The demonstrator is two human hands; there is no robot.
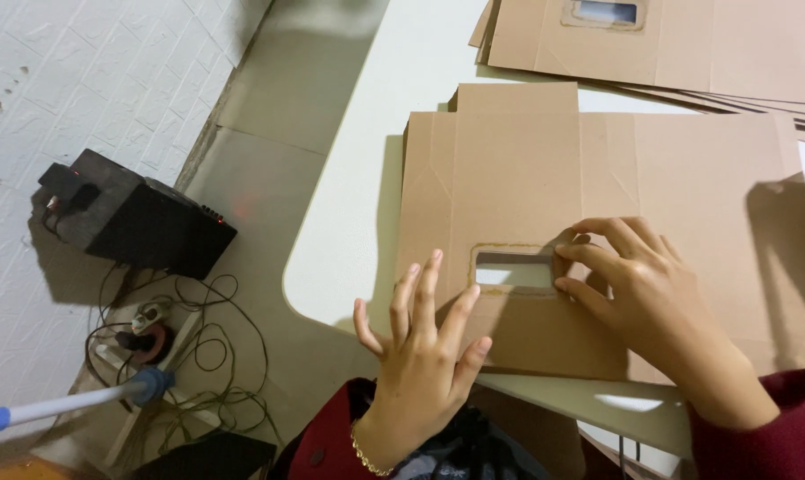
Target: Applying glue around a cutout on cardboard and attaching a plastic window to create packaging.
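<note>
While one black box sits on the floor left of the flat cardboard sheet beside tangled cables, the left hand hovers with fingers spread at the sheet's near edge; the right hand pinches the edge of its one rectangular window; a second stack of sheets lies beyond on the white surface
</note>
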